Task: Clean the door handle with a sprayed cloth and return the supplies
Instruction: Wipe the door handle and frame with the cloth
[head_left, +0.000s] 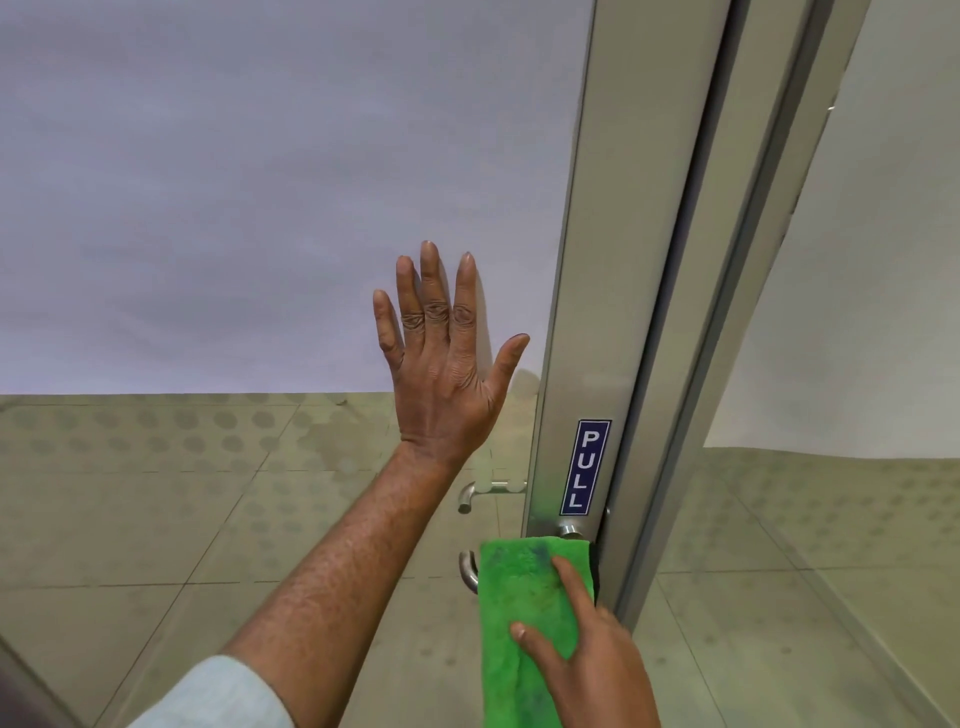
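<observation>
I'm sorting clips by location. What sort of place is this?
Probably an office or public building entrance: a glass door in a metal frame, a blue PULL sign, and a lever handle under the green cloth.

One sign can be read: a small dark blue sticker (585, 466) w/ white letters, top to bottom, "PULL". It sits on the grey metal door frame (582, 312), just above the round base of the door handle (570, 530). No other words, brands or nos. show.
</observation>
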